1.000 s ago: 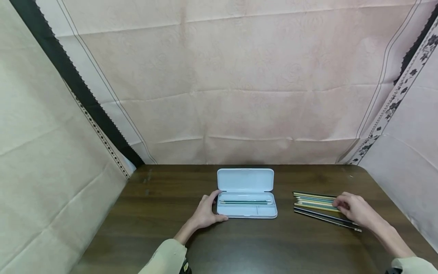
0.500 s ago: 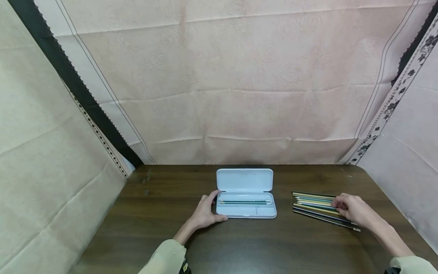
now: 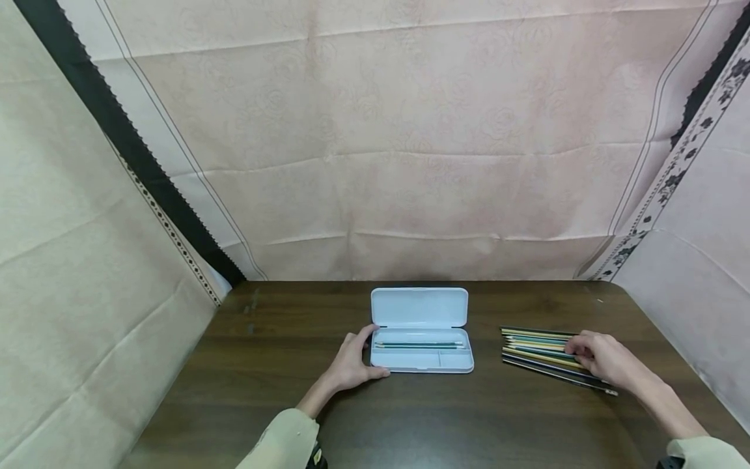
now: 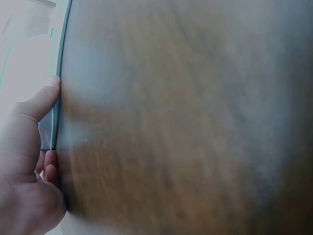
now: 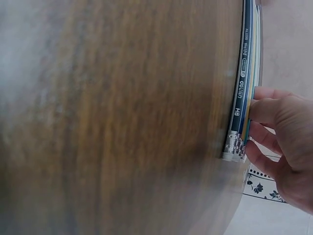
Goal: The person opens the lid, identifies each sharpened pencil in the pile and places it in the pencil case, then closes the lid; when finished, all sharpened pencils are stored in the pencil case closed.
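Note:
A light blue pencil case lies with its lid raised at the middle of the table. Two green pencils rest lengthwise in its tray. My left hand grips the case's left end, thumb at the front corner and fingers at the back; the left wrist view shows the thumb against the case edge. To the right, several yellow, green and dark pencils lie side by side. My right hand bends over their right ends, thumb and fingertips pinching a green pencil among them. The hand partly hides the ends.
Dark pencils with metal eraser ends lie slightly slanted along the near side of the row. The brown wooden table meets a pale cloth at its back edge, with cloth hanging at both sides too.
My right hand has shifted very slightly left, and a green pencil at its fingertips shows more plainly among the yellow ones. The left hand and the case hold still.

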Demonstrator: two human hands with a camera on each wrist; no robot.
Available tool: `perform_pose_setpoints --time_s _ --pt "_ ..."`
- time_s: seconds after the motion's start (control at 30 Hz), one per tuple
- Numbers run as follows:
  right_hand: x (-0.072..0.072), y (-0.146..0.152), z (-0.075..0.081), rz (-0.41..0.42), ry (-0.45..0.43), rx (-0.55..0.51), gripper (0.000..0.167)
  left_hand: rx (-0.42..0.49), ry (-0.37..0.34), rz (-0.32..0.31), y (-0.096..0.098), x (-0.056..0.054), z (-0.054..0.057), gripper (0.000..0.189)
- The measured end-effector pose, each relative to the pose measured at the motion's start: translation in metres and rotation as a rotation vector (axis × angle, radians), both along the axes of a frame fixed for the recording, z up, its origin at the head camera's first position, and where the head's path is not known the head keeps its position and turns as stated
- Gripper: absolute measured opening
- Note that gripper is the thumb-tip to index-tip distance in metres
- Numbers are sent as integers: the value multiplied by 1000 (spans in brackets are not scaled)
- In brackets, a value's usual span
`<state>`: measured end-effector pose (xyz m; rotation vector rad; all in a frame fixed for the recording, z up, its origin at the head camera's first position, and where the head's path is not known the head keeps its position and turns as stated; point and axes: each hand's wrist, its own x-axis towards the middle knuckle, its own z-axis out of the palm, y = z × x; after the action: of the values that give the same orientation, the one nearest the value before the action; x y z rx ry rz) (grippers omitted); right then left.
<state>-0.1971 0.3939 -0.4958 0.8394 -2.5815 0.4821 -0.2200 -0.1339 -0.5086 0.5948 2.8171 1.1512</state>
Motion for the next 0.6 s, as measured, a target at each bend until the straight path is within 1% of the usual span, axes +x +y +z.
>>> perform_pose_setpoints --time_s 0.13,0.23,0.4,0.6 --pt "0 -2 1 -6 -7 10 41 3 -9 -2 0 0 1 92" --pt "0 -2 1 3 8 9 42 6 -12 -4 0 0 1 93" --pt "-1 -1 3 27 23 12 40 7 -24 0 0 0 2 93" --pt "-1 -4 6 26 24 23 38 12 -14 -5 -1 -1 0 93"
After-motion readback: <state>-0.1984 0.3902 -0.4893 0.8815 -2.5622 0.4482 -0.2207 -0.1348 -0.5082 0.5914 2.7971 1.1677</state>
